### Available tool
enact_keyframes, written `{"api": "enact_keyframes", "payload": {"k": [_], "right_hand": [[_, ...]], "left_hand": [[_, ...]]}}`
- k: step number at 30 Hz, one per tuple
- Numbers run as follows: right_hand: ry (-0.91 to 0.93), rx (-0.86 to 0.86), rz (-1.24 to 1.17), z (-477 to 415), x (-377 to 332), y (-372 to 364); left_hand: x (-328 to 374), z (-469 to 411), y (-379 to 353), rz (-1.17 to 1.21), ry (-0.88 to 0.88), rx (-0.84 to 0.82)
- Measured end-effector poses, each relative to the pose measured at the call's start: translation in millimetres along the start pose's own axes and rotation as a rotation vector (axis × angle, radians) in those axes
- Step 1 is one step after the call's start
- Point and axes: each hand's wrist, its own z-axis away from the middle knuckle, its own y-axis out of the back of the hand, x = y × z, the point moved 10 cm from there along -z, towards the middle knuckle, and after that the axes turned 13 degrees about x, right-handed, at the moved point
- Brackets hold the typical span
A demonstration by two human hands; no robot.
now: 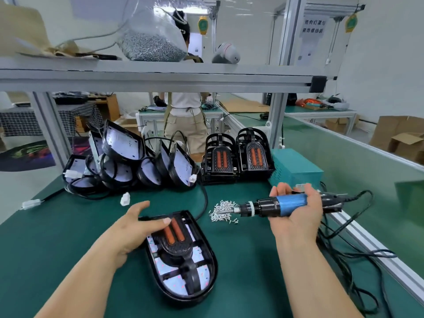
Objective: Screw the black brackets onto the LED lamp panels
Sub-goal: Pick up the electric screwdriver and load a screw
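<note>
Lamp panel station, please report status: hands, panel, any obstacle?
Left hand open, resting on panel. Right hand holding screwdriver, tip at screws. Bracket seated on panel. No obstacle.

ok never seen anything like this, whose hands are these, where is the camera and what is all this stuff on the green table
There is no machine here: a person wears a camera on the head, so you look down at their own two hands over a green table.

The right hand holds a blue and black electric screwdriver, lying sideways in the palm, its tip over a small heap of silver screws. The left hand is open, its thumb resting on the lamp panel in front. That panel lies face up with a black bracket with two orange strips seated on it.

Further back lie a pile of lamp panels with cables, two stacks of brackets and a teal box. On the shelf above sits a bag of screws. Another person stands at a bench behind.
</note>
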Motion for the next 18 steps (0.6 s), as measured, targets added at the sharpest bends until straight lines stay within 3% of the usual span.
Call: {"api": "enact_keyframes", "payload": {"k": [4, 8, 14, 16, 18], "right_hand": [[0.022, 0.005, 0.050, -0.7, 2.0, 7.9], [0.007, 0.017, 0.075, -2.1, 3.1, 12.6], [-0.001, 0.065, 0.049, -12.2, 3.3, 20.9], [-0.006, 0.082, 0.035, -15.9, 3.7, 23.1], [-0.019, 0.107, 0.001, -19.9, 4.2, 25.7]], "left_hand": [[7.4, 5.8, -8.0, 0.059, -0.047, -0.109], [26.1, 9.9, -14.2, -0.075, -0.137, -0.220], [23.8, 7.8, -19.1, -0.285, -0.091, -0.330], [40.2, 1.2, -14.4, -0.372, -0.164, -0.276], [72.0, -12.5, -6.3, -0.365, -0.295, -0.064]]}}
